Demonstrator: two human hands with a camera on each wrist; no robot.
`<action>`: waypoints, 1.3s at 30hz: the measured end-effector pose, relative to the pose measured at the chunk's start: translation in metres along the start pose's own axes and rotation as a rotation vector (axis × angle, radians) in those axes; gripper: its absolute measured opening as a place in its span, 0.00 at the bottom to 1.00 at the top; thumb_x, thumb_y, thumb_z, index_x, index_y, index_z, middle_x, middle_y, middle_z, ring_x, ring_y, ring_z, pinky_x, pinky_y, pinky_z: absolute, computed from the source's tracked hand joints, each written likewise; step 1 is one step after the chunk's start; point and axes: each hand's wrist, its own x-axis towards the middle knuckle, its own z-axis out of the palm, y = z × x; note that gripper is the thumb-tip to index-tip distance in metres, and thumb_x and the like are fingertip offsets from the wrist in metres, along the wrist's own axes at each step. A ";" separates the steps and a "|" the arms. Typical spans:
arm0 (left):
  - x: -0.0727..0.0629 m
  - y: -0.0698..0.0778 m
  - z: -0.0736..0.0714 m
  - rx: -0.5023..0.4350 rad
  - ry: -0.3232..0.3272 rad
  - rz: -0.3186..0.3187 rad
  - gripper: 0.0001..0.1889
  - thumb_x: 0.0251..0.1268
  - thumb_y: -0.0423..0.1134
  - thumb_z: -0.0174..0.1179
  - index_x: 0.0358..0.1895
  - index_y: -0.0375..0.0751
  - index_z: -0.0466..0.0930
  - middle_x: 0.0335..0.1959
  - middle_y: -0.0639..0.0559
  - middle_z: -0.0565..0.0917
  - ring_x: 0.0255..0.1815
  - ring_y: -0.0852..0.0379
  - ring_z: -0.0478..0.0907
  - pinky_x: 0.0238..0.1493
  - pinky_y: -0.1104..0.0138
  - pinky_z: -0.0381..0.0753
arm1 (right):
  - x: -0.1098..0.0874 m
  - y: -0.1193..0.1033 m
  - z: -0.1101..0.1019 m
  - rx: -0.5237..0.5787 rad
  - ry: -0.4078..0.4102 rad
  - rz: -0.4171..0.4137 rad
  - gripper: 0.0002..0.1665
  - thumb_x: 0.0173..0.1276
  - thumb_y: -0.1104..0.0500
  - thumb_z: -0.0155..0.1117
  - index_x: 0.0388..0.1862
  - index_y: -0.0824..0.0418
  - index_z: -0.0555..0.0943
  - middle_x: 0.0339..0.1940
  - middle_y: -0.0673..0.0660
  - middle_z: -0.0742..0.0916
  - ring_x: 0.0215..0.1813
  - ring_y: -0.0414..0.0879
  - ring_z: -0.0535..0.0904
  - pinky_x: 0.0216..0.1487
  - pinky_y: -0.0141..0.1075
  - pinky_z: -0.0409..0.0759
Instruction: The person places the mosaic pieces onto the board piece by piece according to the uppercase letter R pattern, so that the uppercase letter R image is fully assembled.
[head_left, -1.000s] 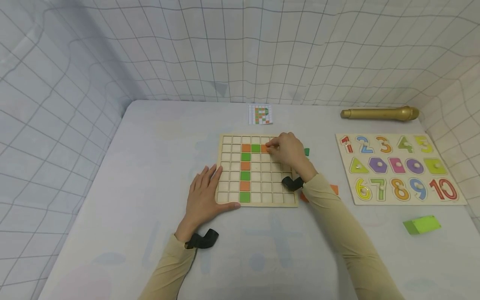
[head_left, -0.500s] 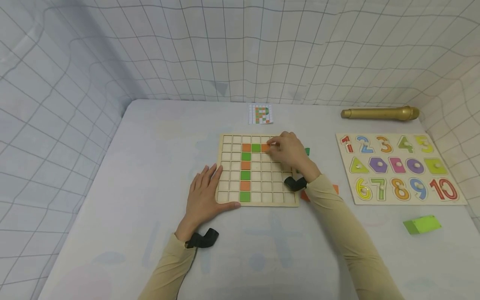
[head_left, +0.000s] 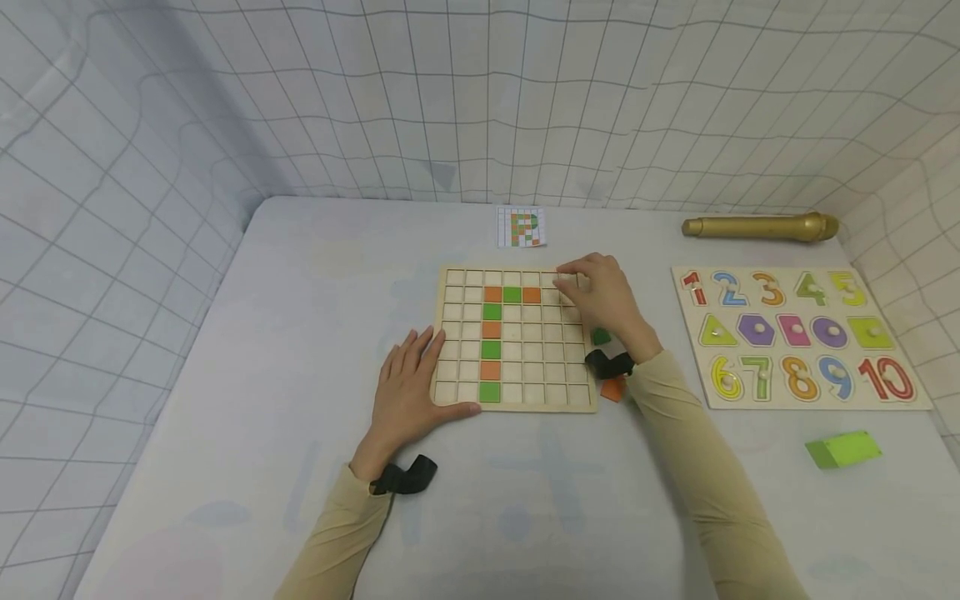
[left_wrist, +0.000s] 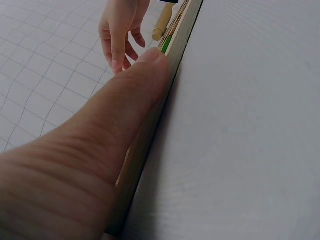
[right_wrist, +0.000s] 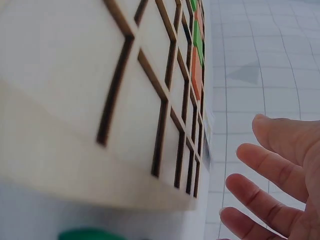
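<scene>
Right of the gridded board (head_left: 512,352) lie a number puzzle (head_left: 791,292) and microphone (head_left: 761,227).

A pale wooden grid board (head_left: 533,351) lies flat on the desk (head_left: 262,350), orange and green square tiles (head_left: 491,331) alternating along one column and rightward from its far end.
</scene>
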 end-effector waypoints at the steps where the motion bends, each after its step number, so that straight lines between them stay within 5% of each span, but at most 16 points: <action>1: 0.000 0.000 0.000 0.000 0.001 0.001 0.61 0.39 0.71 0.65 0.75 0.41 0.50 0.73 0.42 0.54 0.75 0.46 0.41 0.70 0.50 0.41 | -0.001 0.002 -0.001 0.009 0.006 0.007 0.18 0.68 0.53 0.63 0.49 0.65 0.83 0.49 0.64 0.82 0.54 0.61 0.70 0.54 0.53 0.68; 15: 0.000 0.001 -0.001 -0.006 -0.002 -0.005 0.61 0.39 0.71 0.66 0.75 0.42 0.50 0.74 0.44 0.53 0.75 0.47 0.40 0.70 0.50 0.40 | -0.015 0.029 -0.016 0.041 0.075 0.096 0.17 0.69 0.55 0.62 0.45 0.68 0.84 0.48 0.66 0.82 0.52 0.61 0.72 0.52 0.53 0.68; 28: 0.000 0.000 0.000 -0.008 -0.001 -0.004 0.61 0.39 0.70 0.66 0.75 0.42 0.50 0.73 0.43 0.53 0.75 0.47 0.40 0.70 0.50 0.41 | -0.026 0.042 -0.026 -0.025 -0.028 0.215 0.16 0.67 0.55 0.64 0.46 0.66 0.84 0.44 0.64 0.82 0.44 0.57 0.71 0.45 0.49 0.68; 39: 0.000 0.000 0.000 -0.020 0.004 0.002 0.61 0.39 0.70 0.66 0.75 0.42 0.50 0.74 0.44 0.53 0.75 0.47 0.40 0.69 0.50 0.41 | -0.031 0.046 -0.032 -0.011 -0.097 0.229 0.13 0.64 0.60 0.66 0.43 0.67 0.84 0.42 0.63 0.83 0.40 0.54 0.71 0.40 0.45 0.68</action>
